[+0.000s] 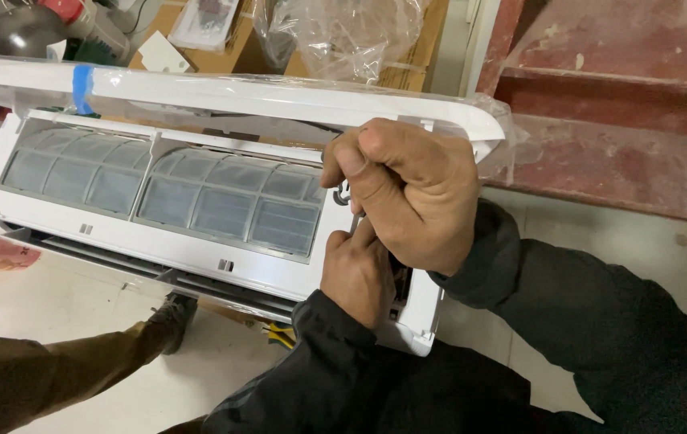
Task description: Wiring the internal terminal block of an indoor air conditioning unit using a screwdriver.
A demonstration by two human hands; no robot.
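Dark jacket sleeves [601, 337] fill the bottom of the view, both arms reaching up to the right end of a white wall-type AC unit [199, 257] lying face up. Right hand [412, 193] sits on top, clenched into a fist round a thin tool, prob a small screwdriver [355, 219], only a bit of metal shows under the knuckles so can't be sure. Left hand [357, 273] is just below, touching the right, index finger stretched up alongside the shaft as if steadying the tip; its other fingers are curled, not clearly gripping anything.

Front cover [239, 92] of the unit is swung open w/ clear plastic wrap and a strip of blue tape [81, 87] on it. Two mesh filters [167, 193] sit exposed in the body, left of the hands.

Judging by this, the step in hand is working a screw or clip at the right end panel, beside the filters. Next move calls for keeping the tip seated and square, turning w/ the right while the left guides; a slip could scratch the white plastic.

Cardboard [223, 48] and crumpled plastic bag [335, 32] lie beyond the unit, a brown trouser leg and dark shoe [168, 315] at lower left
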